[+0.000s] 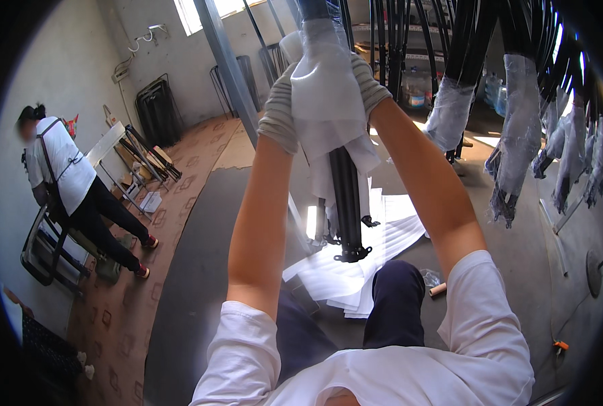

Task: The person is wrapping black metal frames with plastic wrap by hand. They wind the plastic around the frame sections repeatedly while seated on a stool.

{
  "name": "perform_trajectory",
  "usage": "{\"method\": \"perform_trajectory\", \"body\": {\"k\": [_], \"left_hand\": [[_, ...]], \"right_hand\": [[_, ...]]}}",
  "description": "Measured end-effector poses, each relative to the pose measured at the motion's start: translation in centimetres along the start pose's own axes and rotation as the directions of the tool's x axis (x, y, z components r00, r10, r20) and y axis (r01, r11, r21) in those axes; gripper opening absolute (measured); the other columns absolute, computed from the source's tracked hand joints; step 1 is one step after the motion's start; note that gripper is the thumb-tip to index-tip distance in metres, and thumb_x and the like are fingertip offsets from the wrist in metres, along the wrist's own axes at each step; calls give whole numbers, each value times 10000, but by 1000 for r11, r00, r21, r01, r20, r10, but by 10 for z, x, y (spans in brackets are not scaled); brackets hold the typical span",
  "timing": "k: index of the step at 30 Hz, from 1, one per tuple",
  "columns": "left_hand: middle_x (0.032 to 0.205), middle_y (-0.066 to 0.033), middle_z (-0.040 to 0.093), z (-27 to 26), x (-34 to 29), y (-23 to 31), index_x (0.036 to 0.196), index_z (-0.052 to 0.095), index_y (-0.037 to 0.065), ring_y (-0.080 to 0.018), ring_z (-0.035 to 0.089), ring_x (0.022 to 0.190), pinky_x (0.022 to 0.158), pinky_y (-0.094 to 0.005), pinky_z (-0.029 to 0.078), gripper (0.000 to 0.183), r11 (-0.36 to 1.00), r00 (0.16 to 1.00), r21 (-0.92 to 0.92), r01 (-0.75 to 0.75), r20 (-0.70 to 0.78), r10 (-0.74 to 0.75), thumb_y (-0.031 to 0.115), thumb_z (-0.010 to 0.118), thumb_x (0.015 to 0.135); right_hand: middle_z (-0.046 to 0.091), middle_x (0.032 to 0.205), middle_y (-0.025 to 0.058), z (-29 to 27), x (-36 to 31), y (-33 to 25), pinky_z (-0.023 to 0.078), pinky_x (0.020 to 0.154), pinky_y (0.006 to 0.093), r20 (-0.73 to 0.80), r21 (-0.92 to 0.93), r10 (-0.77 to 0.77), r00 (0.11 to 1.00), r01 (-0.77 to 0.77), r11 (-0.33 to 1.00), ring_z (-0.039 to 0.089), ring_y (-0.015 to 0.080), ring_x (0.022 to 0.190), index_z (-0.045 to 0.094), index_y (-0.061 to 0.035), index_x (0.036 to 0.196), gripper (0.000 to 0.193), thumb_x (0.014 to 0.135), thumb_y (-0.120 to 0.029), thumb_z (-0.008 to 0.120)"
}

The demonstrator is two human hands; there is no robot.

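Observation:
Both my hands wear pale grey knit gloves and are raised in front of me. My left hand (pixel 280 115) is closed against the left side of a white foam sheet (pixel 325 81). On its right side my right hand (pixel 370 86) grips the same sheet, its fingers partly hidden behind it. The foam is wrapped around a hanging bundle of black metal tubes (pixel 345 196), whose lower ends stick out below with small brackets. Clear film covers the bundle above the foam.
More white foam sheets (pixel 362 271) lie on the grey floor mat by my knees. Film-wrapped tube bundles (pixel 518 128) hang at the right. A grey post (pixel 227 64) stands left of my hands. Another person (pixel 68 169) is at the far left, near a small table (pixel 105 143).

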State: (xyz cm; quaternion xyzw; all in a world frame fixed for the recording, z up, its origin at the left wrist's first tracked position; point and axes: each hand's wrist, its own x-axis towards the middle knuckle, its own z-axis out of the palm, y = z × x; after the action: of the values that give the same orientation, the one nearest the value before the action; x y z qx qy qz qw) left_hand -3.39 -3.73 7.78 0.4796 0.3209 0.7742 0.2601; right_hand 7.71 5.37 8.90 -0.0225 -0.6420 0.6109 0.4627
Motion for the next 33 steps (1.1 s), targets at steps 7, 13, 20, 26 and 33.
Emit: {"method": "perform_trajectory", "body": {"k": [7, 13, 20, 26, 33], "left_hand": [[906, -111, 542, -4, 3, -12, 983, 495, 3, -158, 549, 798, 651, -289, 516, 406, 994, 994, -88, -65, 86, 72, 348, 560, 778], [933, -137, 533, -10, -1, 2, 1030, 463, -8, -192, 539, 857, 676, -351, 512, 484, 992, 995, -118, 36, 95, -24, 385, 558, 764], [1022, -199, 495, -42, -32, 20, 1114, 412, -9, -311, 486, 991, 782, -458, 477, 541, 575, 889, -735, 358, 456, 30, 325, 582, 723], [1118, -142, 460, -49, -53, 31, 1197, 358, 88, -275, 472, 1054, 852, -388, 459, 608, 969, 884, -218, 114, 467, 1, 379, 611, 727], [1035, -175, 543, -75, -47, 36, 1113, 436, 12, -241, 573, 919, 721, -261, 525, 425, 995, 909, 5, -96, 408, 85, 188, 596, 760]], "right_hand": [[450, 1117, 146, 44, -90, -22, 411, 860, 272, -125, -88, -149, 981, 139, 986, 481, 224, 1023, 258, -52, 1276, 852, 619, -351, 710], [459, 1110, 127, 42, -100, -44, 440, 847, 286, -6, 26, -39, 999, 39, 999, 491, 203, 1010, 258, -76, 1265, 911, 536, -225, 785], [493, 1073, 110, 30, -94, -26, 469, 834, 279, -5, 28, -98, 995, 98, 995, 523, 186, 969, 304, -83, 1240, 832, 561, -195, 772], [460, 1136, 109, 30, -97, -16, 483, 835, 272, -49, -81, -107, 993, 102, 991, 525, 171, 980, 334, -98, 1233, 642, 695, -153, 682], [484, 1099, 119, 10, -93, 9, 500, 779, 268, 173, 111, -80, 982, 61, 992, 545, 190, 934, 368, -41, 1192, 537, 739, -146, 637]]}}
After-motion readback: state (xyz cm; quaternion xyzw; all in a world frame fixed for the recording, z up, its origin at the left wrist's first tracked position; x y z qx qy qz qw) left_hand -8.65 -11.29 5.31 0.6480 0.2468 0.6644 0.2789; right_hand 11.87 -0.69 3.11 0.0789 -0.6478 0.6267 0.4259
